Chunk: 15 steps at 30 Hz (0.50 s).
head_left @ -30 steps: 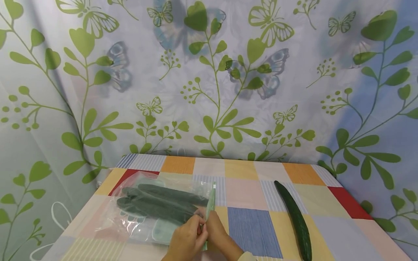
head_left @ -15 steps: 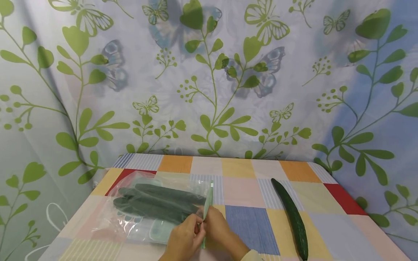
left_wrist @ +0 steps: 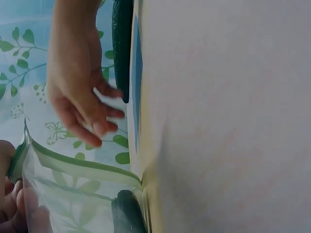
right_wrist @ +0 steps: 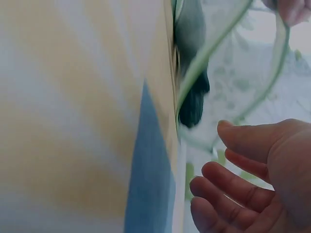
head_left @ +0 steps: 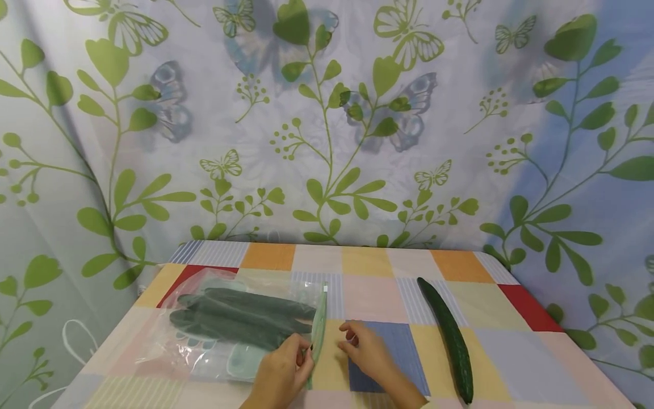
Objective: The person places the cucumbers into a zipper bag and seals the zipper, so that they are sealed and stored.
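A clear zip bag (head_left: 204, 360) lies on the left of the table, several dark green cucumbers (head_left: 240, 318) inside it. Its green zip edge (head_left: 320, 321) faces right. My left hand (head_left: 283, 366) pinches the near part of that edge between thumb and fingers, and the left wrist view shows the bag's mouth (left_wrist: 87, 167) spread apart. My right hand (head_left: 370, 355) hovers beside the mouth, fingers loosely bent and holding nothing; the right wrist view shows thumb and fingers (right_wrist: 233, 194) apart. One loose cucumber (head_left: 449, 341) lies to its right.
A patchwork-patterned cloth (head_left: 368, 287) covers the table. Behind it hangs a curtain (head_left: 327, 142) with green leaves and butterflies. A white cord (head_left: 66, 341) loops beside the table's left edge.
My right hand has come out of the bag's mouth and moved right, over the blue patch, with nothing in it. My left hand still pinches the edge. The head view has shifted slightly.
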Available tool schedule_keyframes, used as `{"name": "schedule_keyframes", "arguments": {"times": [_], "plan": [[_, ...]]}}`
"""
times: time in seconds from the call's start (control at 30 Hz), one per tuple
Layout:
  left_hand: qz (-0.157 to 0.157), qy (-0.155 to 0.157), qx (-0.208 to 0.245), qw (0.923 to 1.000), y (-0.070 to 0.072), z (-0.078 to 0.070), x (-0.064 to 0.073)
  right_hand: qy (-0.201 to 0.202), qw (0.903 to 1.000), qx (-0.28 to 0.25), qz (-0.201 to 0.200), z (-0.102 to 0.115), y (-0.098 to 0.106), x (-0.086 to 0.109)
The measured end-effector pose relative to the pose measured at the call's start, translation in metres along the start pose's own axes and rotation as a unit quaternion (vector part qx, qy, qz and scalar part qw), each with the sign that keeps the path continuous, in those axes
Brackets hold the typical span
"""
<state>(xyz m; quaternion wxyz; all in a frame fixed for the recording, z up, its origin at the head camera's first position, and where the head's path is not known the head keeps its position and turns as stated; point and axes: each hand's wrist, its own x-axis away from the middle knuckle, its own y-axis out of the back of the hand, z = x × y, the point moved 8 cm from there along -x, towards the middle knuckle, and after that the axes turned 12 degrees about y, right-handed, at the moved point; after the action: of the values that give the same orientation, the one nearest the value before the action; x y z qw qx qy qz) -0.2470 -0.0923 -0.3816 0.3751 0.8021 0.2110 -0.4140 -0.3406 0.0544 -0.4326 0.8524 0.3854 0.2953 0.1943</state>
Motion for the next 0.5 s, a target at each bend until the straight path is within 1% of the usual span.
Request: {"name": "schedule_keyframes", "arguments": {"times": [0.1, 0.2, 0.33, 0.4, 0.5], "plan": [[-0.003, -0.004, -0.002, 1.0, 0.0, 0.0, 0.001, -0.029, 0.9994, 0.002, -0.016, -0.011, 0.015, 0.015], [-0.009, -0.01, -0.002, 0.9999, -0.001, 0.0, 0.003, -0.071, 0.9966, 0.022, -0.035, -0.023, 0.036, 0.033], [-0.011, -0.016, 0.002, 0.9998, -0.003, -0.001, 0.003, -0.122, 0.9879, 0.064, -0.072, -0.038, 0.07, 0.057], [-0.01, -0.013, -0.001, 0.9999, -0.002, 0.0, 0.003, -0.144, 0.9831, 0.07, -0.09, -0.046, 0.084, 0.068], [-0.001, -0.007, -0.004, 1.0, -0.001, 0.001, 0.0, -0.163, 0.9776, 0.076, -0.109, -0.055, 0.101, 0.081]]}}
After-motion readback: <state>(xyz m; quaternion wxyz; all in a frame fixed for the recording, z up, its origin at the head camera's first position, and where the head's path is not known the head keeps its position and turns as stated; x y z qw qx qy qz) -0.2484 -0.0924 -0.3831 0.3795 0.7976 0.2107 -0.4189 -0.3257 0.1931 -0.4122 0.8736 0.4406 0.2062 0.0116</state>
